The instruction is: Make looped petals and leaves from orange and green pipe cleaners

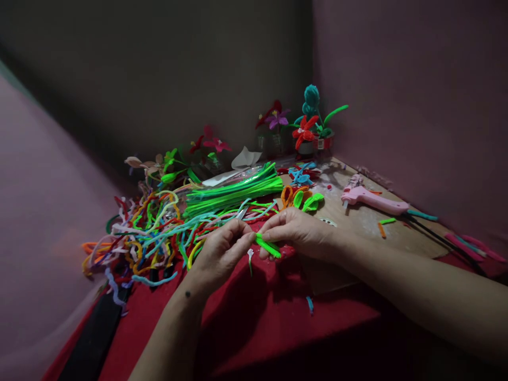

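A short, folded bright green fuzzy pipe cleaner piece point(268, 246) is pinched between both hands above the red cloth point(278, 317) at the near edge of the table. The fingertips of the left hand point(222, 248) are pressed together on its upper end, and the right hand point(296, 233) is closed around the same end from the other side, thumb and fingers drawn tight. The lower end is left free, slanting down to the right. Just behind the hands a tangled heap of many-coloured pipe cleaners point(146, 233) is spread, with a bundle of straight green pipe cleaners point(234, 193) beside it. A pink glue gun point(373, 198) is laid on the bare wooden board point(357, 222), well apart to the right.
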Tool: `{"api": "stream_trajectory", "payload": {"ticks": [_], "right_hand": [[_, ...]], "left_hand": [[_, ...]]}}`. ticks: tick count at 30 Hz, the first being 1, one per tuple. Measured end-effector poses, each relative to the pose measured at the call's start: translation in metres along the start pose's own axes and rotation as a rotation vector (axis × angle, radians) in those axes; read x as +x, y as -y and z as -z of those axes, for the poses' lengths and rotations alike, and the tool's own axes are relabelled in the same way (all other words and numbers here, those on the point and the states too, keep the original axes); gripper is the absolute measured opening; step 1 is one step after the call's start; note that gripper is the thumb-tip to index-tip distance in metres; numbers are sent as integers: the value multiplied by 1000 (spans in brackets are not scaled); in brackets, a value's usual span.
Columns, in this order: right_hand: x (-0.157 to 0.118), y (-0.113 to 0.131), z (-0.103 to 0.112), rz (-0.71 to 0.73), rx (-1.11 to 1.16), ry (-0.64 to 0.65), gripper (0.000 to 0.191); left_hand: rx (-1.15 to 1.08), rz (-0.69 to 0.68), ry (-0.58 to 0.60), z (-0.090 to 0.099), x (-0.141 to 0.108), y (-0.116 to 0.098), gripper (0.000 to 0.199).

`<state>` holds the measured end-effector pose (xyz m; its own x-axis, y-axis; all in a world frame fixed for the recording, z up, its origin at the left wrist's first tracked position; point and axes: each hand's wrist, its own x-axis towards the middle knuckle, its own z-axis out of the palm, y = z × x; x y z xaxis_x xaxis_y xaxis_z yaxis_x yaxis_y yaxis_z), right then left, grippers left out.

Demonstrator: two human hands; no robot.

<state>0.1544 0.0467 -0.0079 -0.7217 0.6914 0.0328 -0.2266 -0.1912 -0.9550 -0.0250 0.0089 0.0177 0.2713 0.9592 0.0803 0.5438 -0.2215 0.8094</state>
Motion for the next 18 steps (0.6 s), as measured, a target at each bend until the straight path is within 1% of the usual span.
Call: {"api": "stream_trajectory", "payload": {"ticks": [8, 13, 18], "right_hand": [[0, -1, 1, -29, 26, 29, 12], [1, -2, 2, -20, 55, 30, 11], [1, 0, 2, -74, 102, 71, 12]], "left_hand": [[-13, -19, 21, 1, -1, 0, 19], [33, -43, 34, 3, -2, 0, 18], [41, -52, 41, 5, -2, 0, 18]]}}
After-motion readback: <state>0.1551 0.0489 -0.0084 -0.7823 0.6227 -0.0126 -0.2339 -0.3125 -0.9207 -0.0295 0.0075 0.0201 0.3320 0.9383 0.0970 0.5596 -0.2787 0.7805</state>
